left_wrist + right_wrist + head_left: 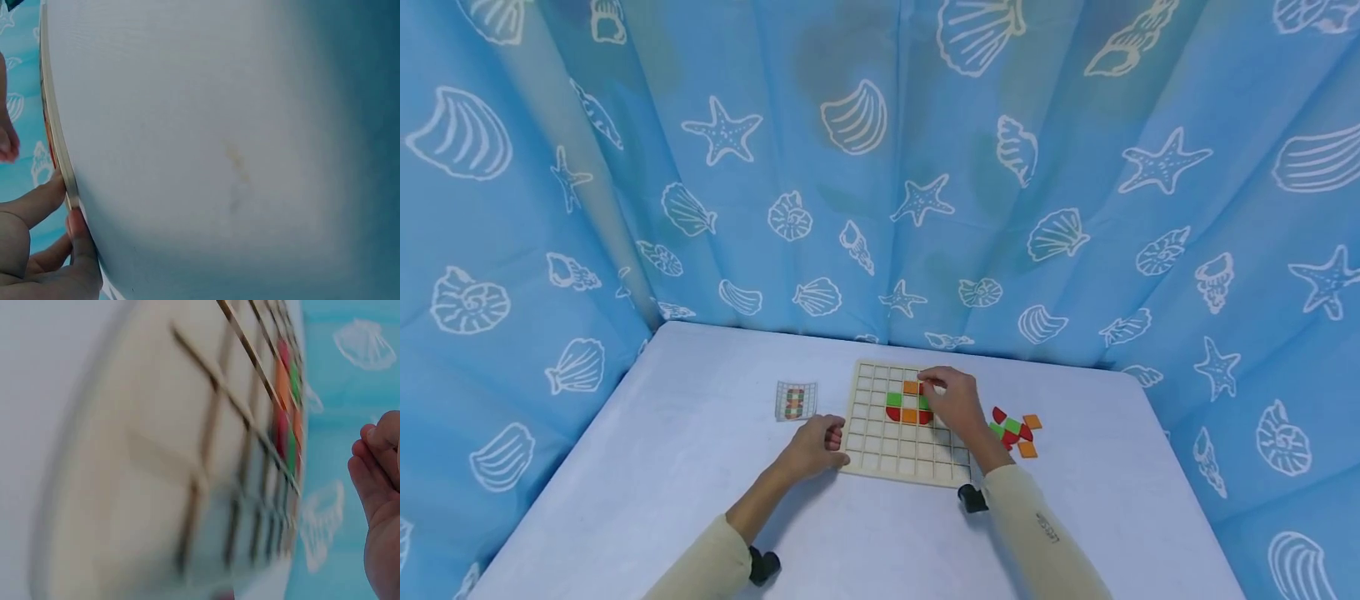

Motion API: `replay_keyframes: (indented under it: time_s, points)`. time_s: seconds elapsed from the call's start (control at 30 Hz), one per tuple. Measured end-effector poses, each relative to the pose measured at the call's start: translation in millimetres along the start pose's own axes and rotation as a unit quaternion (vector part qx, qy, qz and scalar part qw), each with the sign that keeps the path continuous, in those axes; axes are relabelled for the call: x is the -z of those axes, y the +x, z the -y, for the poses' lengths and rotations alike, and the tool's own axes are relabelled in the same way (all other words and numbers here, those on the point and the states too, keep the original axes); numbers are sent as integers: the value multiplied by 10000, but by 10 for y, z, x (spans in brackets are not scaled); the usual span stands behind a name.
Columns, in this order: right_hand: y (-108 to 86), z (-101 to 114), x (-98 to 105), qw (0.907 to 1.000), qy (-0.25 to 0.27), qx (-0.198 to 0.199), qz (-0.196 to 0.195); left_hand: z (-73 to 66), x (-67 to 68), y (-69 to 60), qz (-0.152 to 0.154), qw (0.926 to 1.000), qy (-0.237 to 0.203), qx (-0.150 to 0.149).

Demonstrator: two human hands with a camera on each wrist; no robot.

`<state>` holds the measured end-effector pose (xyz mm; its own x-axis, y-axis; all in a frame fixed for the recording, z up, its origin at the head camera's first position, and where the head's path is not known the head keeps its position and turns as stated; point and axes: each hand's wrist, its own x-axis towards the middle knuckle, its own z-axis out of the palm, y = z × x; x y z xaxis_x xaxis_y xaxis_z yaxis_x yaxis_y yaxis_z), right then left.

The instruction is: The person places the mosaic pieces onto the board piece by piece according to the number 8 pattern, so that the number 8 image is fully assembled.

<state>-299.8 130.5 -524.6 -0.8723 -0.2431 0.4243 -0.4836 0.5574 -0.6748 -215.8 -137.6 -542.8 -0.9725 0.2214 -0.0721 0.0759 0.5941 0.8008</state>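
Note:
A pale wooden grid board (880, 454) lies on the table with several orange, green and red pieces set in its squares. My left hand (811, 447) is at the board's left edge. In the left wrist view, its thumb and finger (81, 240) pinch the board's rim (55, 125). Over the upper part of the board is my right hand (955, 400), its fingertips near a red piece (922, 389) beside an orange square (911, 387). The right wrist view shows the bent fingers (369, 462) apart from the board, with no piece visible in them.
A small pattern card (796, 401) with a coloured design lies left of the board. Loose red, green and orange pieces (1028, 450) are scattered at its right. Blue shell-print curtains (880, 192) hang behind and beside the white table (700, 400).

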Motion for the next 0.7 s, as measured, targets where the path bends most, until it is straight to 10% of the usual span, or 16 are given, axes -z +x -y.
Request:
replay_keyframes:
  time_s: [0.17, 0.4, 0.7]
  points:
    - [-104, -251, 423, 9974, -553, -396, -254, -6, -20, 15, -70, 9999, 64, 52]
    - [-407, -589, 735, 9808, -1075, -1572, 421, 25, -30, 10, -141, 9999, 76, 8]
    - [-514, -709, 844, 9732, -1378, -1645, 821, -12, -36, 8, -210, 9998, 10, -44]
